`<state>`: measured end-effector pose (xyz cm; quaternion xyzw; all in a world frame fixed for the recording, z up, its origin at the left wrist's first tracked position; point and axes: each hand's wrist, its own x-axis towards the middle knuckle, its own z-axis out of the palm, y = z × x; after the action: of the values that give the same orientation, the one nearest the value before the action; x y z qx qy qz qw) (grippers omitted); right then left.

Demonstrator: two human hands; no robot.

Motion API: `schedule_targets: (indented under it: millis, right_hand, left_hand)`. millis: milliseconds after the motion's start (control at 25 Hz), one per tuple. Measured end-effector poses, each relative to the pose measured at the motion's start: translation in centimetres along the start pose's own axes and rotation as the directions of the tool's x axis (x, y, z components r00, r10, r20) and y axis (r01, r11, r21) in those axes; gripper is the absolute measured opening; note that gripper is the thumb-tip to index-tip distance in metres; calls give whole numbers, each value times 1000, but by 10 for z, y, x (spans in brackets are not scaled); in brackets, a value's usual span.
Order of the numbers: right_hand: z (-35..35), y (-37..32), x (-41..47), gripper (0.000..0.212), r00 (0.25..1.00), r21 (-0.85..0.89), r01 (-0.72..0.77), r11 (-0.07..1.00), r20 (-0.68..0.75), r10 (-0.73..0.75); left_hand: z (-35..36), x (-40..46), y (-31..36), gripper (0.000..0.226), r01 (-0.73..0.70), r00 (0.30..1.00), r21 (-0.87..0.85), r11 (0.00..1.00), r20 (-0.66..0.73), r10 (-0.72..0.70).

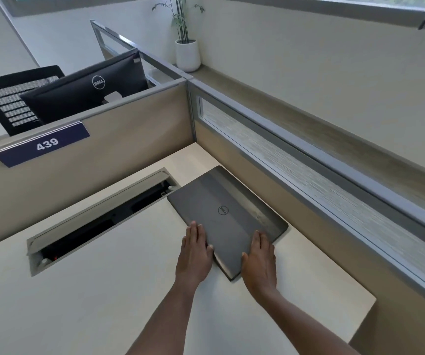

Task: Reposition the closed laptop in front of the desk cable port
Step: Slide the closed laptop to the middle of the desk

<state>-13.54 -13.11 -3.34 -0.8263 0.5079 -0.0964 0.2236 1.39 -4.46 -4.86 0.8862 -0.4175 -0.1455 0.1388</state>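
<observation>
A closed dark grey laptop [228, 216] lies flat on the pale desk [109, 290], turned at an angle in the far right corner. Its far left corner reaches the right end of the desk cable port [98, 221], a long open slot with a raised lid and dark cables inside. My left hand [196, 254] rests flat on the laptop's near left edge, fingers together. My right hand [260, 262] lies flat on its near right edge. Neither hand curls around the laptop; both press on its lid and sides.
Beige partition walls [129, 142] close the desk at the back and right, with a blue sign reading 439 [45, 144]. A monitor [88, 90] and a chair [14, 98] stand beyond the partition. A potted plant [187, 52] stands on the ledge.
</observation>
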Motion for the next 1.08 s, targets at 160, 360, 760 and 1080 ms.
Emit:
schedule_targets:
  millis: [160, 360, 760, 1080]
  right_hand:
    - [6, -1, -3, 56, 997, 109, -54, 993, -47, 59]
    - [11, -5, 4, 76, 933, 434, -330, 838, 15, 360]
    - [2, -20, 65, 56, 576, 492, -777, 393, 305, 758]
    - [5, -1, 88, 54, 484, 457, -824, 334, 264, 834]
  left_hand:
    - [2, 19, -4, 62, -23, 1000, 48, 999, -11, 24]
    - [-8, 61, -11, 62, -38, 999, 68, 997, -6, 38]
    - [-54, 167, -39, 95, 118, 986, 137, 983, 99, -132]
    - [-67, 188, -39, 106, 256, 957, 14, 967, 139, -256]
